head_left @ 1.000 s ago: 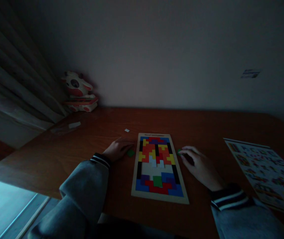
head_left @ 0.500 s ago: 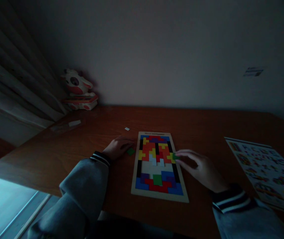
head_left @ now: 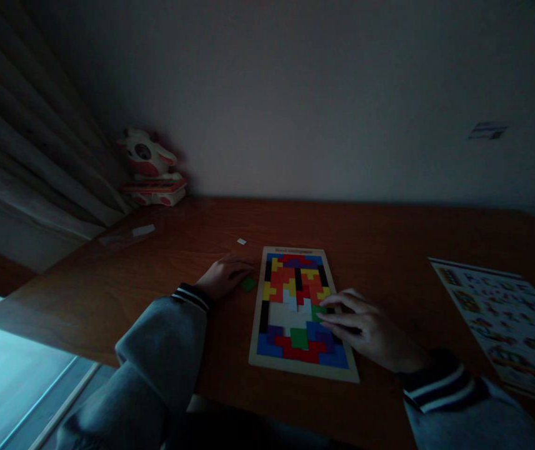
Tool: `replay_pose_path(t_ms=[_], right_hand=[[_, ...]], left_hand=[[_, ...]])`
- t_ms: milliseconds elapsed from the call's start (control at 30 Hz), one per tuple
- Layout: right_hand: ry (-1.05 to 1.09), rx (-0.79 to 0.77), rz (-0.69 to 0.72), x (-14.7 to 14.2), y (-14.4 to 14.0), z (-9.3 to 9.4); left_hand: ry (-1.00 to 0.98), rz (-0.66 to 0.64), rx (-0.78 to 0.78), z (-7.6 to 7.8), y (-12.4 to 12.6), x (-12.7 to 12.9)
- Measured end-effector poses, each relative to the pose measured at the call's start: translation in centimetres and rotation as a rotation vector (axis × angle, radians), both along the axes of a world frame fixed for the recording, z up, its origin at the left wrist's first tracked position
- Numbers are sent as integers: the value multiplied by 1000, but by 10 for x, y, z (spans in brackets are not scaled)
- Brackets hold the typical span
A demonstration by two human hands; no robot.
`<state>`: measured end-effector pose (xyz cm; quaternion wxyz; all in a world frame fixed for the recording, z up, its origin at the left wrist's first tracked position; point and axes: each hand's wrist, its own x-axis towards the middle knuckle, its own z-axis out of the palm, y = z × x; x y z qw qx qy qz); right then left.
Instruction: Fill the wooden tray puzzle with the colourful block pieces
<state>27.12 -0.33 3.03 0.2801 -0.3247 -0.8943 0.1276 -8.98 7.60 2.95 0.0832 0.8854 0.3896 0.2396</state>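
A wooden puzzle board (head_left: 303, 370) full of coloured blocks lies on the brown desk (head_left: 389, 250), with a pale bare gap in its middle. My right hand (head_left: 365, 331) rests over the board's right side and pinches a green block (head_left: 317, 312) at the gap's right edge. My left hand (head_left: 223, 278) lies flat on the desk left of the board, fingers next to a loose green block (head_left: 248, 284). Both arms wear grey sleeves with striped cuffs.
A printed pattern sheet (head_left: 506, 319) lies at the desk's right. A red and white toy (head_left: 150, 169) stands in the back left corner by a curtain (head_left: 24, 144). A small white scrap (head_left: 242, 241) and a clear wrapper (head_left: 129, 234) lie on the desk. The room is dim.
My right hand picked a green block off the desk right of the board and carried it left and down onto the board's gap. The left hand stayed put.
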Motion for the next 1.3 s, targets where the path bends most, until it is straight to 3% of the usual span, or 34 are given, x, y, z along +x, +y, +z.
replay_pose_path(t_ms=[200, 400, 967, 1200, 1300], right_hand=[[-50, 9, 37, 2, 1, 2], [-27, 81, -24, -2, -2, 5], [-128, 194, 89, -22, -16, 9], [-70, 113, 124, -24, -17, 12], [21, 39, 34, -23, -15, 11]], left_hand=[[-4, 2, -4, 0, -1, 0], [-2, 15, -4, 2, -2, 1], [-9, 4, 27, 2, -3, 3], [-72, 21, 101, 4, -3, 5], [-143, -18, 132, 7, -9, 17]])
